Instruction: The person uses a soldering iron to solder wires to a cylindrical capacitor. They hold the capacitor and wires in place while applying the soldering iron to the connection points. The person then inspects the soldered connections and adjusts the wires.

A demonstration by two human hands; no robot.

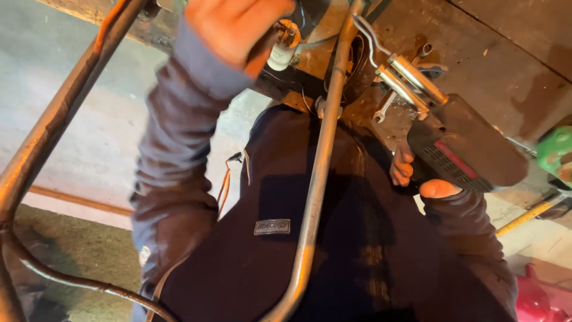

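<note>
My left hand (229, 24) is raised at the top of the view, in a grey-blue sleeve, with its fingers closed around a dark handle (265, 45) next to a small white cylinder (282, 52). My right hand (417, 176) grips the handle of a black gun-shaped power tool (465, 155). Two metal barrels (411, 83) and a bent wire tip (366, 33) stick out of the tool toward the top. Between my hands a bent silver metal tube (316, 179) runs down over my dark jacket (268, 238).
A rusty curved bar (53, 119) crosses the left side over a pale concrete floor. A small open-end wrench (384, 108) lies on the brown surface near the tool's barrels. A green object (557, 152), a yellow rod (527, 216) and a pink item (536, 301) sit at the right edge.
</note>
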